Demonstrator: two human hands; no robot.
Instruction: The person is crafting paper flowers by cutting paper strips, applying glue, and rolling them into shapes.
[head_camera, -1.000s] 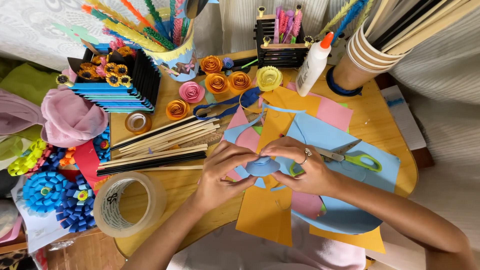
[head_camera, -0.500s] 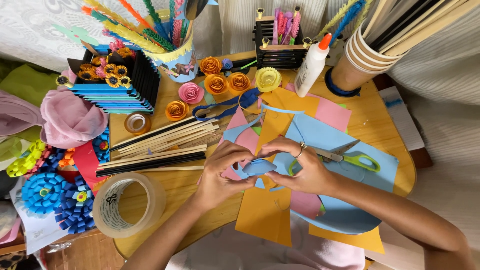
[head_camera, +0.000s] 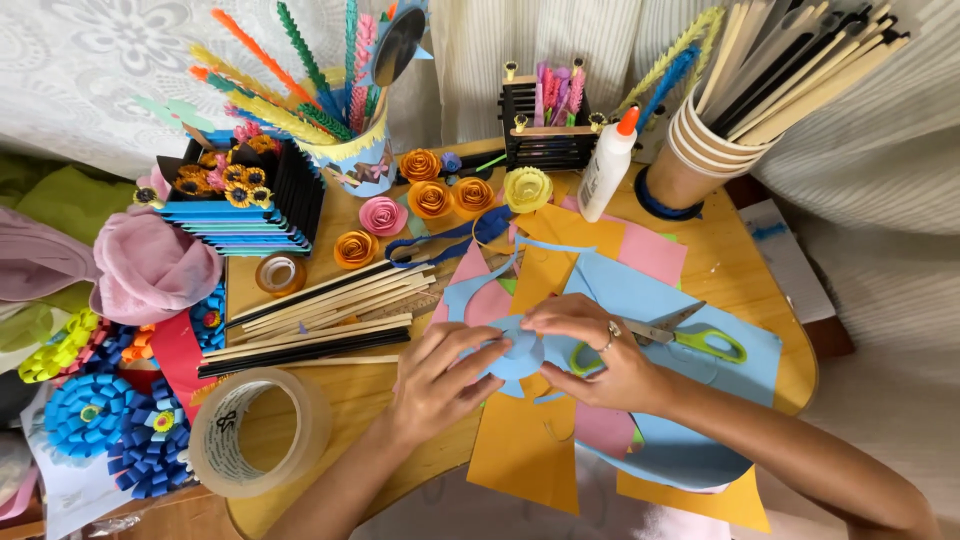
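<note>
Both hands have shifted slightly, still rolling the blue paper coil (head_camera: 518, 352).

Bare tabletop (head_camera: 742, 268) open right of hands, between scissors (head_camera: 690, 336) and cup (head_camera: 700, 150). Left side blocked: stick bundle (head_camera: 320, 322), tape roll (head_camera: 262, 432). Far edge crowded by paper roses (head_camera: 432, 198), glue bottle (head_camera: 608, 168), black holder (head_camera: 545, 135). Near edge free below yellow sheet (head_camera: 525, 450).

- Wooden table (head_camera: 740, 285), rounded edge, light tan.
- Coloured paper sheets (head_camera: 640, 290) overlapping at centre.
- Green-handled scissors (head_camera: 690, 338) on the sheets.
- Bundle of sticks (head_camera: 320, 320).
- Large tape roll (head_camera: 258, 432) near the front edge.
- Glue bottle (head_camera: 608, 168) upright.
</note>
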